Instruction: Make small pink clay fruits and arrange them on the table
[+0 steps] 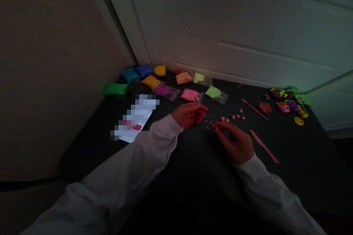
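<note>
My right hand (235,142) is over the dark table, thumb and fingertips pinched around a tiny piece of pink clay (216,127). To its left my left hand (190,115) is loosely curled, palm facing right, with nothing visible in it. Between the hands lie a few small pink clay bits (207,127). Just beyond my right hand sit several small pink clay pieces with green tops (223,119). A pink plastic clay knife (264,146) lies to the right of that hand, with a thin pink modelling stick (255,109) farther back.
Bags of coloured clay, including a pink one (189,95) and a light green one (213,91), line the back. A lit screen (138,121), partly blurred, stands at left. At right are a reddish-brown lump (265,107) and finished colourful clay shapes (293,105). A white panel (248,18) rises behind.
</note>
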Demonstrator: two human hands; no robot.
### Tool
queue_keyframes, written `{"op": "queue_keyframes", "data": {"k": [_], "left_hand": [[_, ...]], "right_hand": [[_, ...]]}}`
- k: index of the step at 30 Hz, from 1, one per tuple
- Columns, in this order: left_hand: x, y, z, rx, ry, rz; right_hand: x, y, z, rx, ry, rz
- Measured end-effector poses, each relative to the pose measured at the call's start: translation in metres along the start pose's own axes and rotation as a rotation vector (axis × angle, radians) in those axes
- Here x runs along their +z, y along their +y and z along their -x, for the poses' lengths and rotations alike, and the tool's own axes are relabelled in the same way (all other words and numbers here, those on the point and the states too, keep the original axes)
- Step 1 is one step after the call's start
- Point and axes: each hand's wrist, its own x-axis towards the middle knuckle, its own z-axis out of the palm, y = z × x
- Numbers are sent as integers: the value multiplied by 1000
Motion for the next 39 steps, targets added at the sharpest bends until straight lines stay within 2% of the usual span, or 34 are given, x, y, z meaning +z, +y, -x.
{"op": "queue_keyframes", "data": {"k": [6,10,12,15,19,23,27,39], "left_hand": [[-1,-1,0,8,-8,-1],[-3,-1,-1,15,-24,-3],[-3,-1,-1,10,-22,-6],[-2,-1,-1,12,-17,-9],[-3,-2,0,16,-25,-8],[-3,-2,0,14,-26,-2],[-2,-1,0,9,-18,0],[-2,-1,0,17,-15,-7]], "right_hand": [[-6,-1,-1,172,-28,-328],[-6,4,-3,266,18,-696],[-7,5,-4,283,62,-796],[-11,4,-6,318,85,-812],[-15,4,-5,334,-13,-797],[-15,7,-5,273,-47,-808],[-16,5,-9,204,-64,-910],[-15,8,-9,199,-25,-905]]}}
